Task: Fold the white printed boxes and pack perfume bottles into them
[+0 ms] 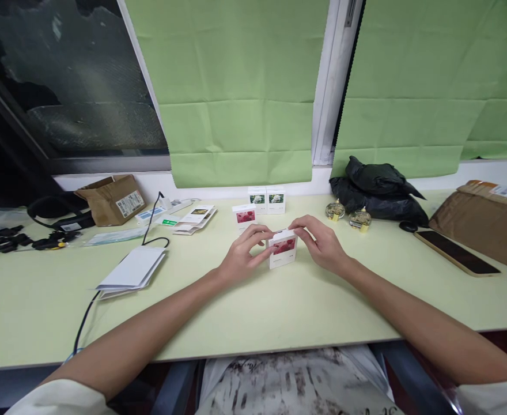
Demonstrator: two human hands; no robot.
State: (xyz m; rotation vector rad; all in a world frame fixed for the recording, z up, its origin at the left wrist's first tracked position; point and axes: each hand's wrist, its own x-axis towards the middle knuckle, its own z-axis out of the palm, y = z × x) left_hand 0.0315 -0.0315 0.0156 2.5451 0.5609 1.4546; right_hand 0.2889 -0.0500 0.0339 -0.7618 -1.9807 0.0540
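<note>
A small white box (283, 257) with a red flower picture on its front stands upright on the table between my hands. My left hand (245, 253) grips its left side, thumb across the front and fingers near the top edge. At the top right corner, my right hand (321, 245) pinches the box's upper edge with thumb and fingertips. Just behind and to the left stands a similar white box (245, 217) with a red flower picture. Farther back, two white boxes (267, 200) with white flower pictures stand side by side.
On the left lie folded white cards (131, 268), flat flower-print cartons (195, 220), a black cable (152, 213) and an open cardboard box (113, 202). To the right are two gold-and-glass bottles (359, 219), a black plastic bag (378, 190), a phone (456, 252) and a brown parcel (487, 222).
</note>
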